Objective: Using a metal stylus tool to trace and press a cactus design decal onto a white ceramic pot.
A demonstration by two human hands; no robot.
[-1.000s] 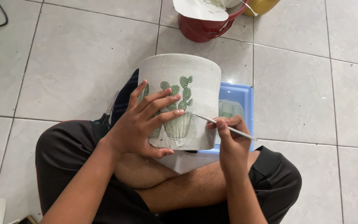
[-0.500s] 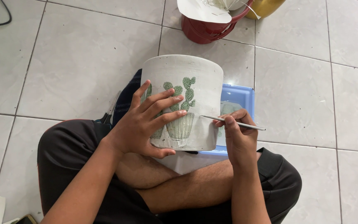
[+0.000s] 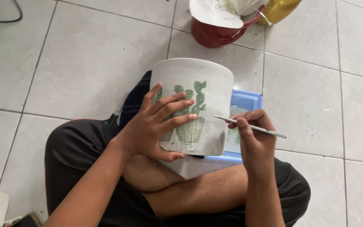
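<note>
Grey pot with green cactus pictures, steadied on the lap.

The left hand (image 3: pixel 154 128) spreads its fingers flat on the pot (image 3: pixel 194 101); at its 3 o'clock, the right hand (image 3: pixel 253 134) pinches a thin metal tool (image 3: pixel 255 127). Blue tray (image 3: pixel 246 103) behind; red container (image 3: pixel 215 33) at 12 o'clock.
</note>
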